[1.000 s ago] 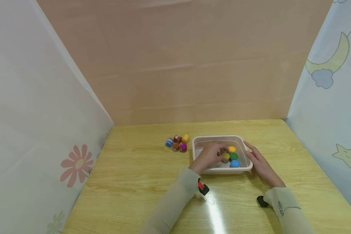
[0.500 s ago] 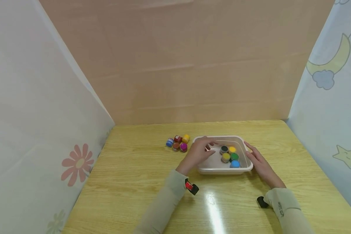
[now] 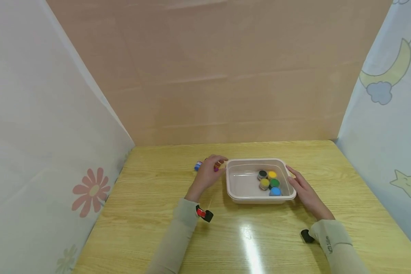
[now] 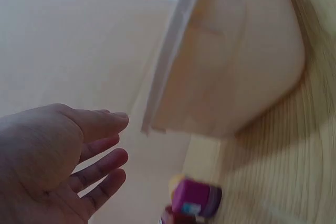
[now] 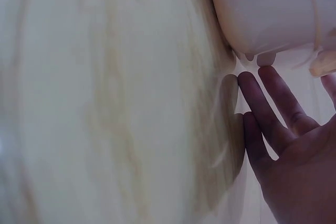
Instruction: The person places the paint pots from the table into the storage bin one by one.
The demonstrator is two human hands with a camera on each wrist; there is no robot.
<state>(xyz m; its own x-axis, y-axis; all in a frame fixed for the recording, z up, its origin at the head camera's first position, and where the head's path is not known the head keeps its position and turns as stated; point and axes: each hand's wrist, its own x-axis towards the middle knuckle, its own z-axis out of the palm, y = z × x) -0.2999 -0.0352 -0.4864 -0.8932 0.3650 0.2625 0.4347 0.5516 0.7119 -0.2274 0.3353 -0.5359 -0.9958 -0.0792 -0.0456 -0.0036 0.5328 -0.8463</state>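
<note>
My left hand (image 3: 207, 173) hovers beside the left end of a pale plastic tub (image 3: 230, 186), fingers loosely bent and holding nothing. Under and behind it stand small paint jars, mostly covered in the head view, where a blue jar (image 3: 198, 166) shows past the hand. In the left wrist view a purple jar (image 4: 195, 199) lies below the fingertips, apart from them, with red and yellow ones partly seen. With fingers extended, my right hand (image 3: 305, 193) touches the tub's right end. Inside the tub sit a black-lidded jar (image 3: 262, 174), a green one (image 3: 274, 183), a light blue one (image 3: 275, 191) and yellow ones.
The tub stands on a wood-grain table (image 3: 150, 213). A brown backdrop (image 3: 205, 95) rises behind the table, with a flower-printed sheet (image 3: 31, 133) at the left and a moon-and-star sheet (image 3: 394, 129) at the right.
My left hand has let go of a black-lidded jar inside the tub, then moved left out of it to the jars on the table. My right hand has stayed at the tub's right end.
</note>
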